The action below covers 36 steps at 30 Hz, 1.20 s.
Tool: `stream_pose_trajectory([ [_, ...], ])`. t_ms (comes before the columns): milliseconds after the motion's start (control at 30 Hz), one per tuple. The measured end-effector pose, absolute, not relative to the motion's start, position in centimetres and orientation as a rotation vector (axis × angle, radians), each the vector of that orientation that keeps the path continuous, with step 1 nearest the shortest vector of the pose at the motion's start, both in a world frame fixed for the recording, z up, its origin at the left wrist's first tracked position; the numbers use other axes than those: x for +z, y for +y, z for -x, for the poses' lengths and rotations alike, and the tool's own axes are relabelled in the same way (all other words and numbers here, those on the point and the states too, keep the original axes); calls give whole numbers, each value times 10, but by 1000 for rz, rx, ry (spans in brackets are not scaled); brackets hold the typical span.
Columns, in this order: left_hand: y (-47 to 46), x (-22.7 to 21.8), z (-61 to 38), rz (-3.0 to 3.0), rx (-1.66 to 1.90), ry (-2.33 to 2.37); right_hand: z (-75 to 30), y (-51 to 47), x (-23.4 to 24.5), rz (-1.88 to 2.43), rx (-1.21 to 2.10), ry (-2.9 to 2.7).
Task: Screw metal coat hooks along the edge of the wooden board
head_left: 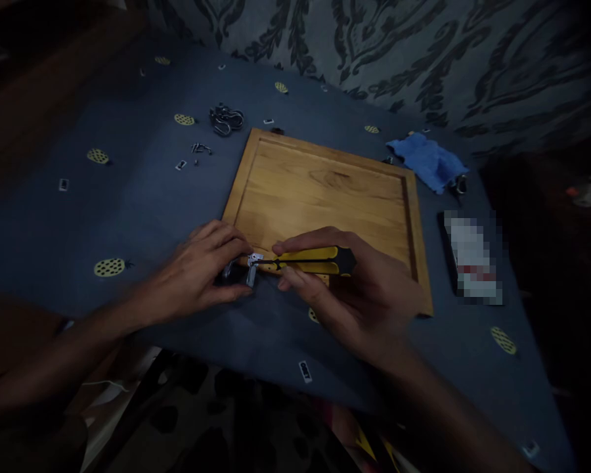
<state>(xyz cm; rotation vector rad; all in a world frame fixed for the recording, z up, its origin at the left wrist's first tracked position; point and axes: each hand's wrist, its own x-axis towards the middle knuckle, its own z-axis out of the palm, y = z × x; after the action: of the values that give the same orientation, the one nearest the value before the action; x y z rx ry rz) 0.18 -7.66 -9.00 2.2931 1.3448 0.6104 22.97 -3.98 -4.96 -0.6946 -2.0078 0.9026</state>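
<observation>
A wooden cabinet door (325, 190) with a raised border lies flat on the table. At its near left edge is a silver metal hinge (252, 268), steadied between the thumb and fingers of my left hand (209, 263). My right hand (359, 295) grips a yellow-and-black screwdriver (312, 261), which lies nearly level and points left. Its tip meets the hinge, though the screw head itself is too small to make out. Part of the door's near edge is hidden behind my right hand.
On the dark blue patterned tablecloth (142, 217), dark metal hardware (225, 119) sits in a pile beyond the door, with several small screws (201, 150) nearby. A blue cloth (428, 161) lies at the back right. Nearer is a phone-like object (473, 259), its top blurred out.
</observation>
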Motion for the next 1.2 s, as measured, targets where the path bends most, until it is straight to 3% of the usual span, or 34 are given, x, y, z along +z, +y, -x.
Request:
stream_pose_trajectory([
  [1200, -77, -86, -3, -2271, 593, 1335, -226, -37, -51, 781, 790, -2002],
])
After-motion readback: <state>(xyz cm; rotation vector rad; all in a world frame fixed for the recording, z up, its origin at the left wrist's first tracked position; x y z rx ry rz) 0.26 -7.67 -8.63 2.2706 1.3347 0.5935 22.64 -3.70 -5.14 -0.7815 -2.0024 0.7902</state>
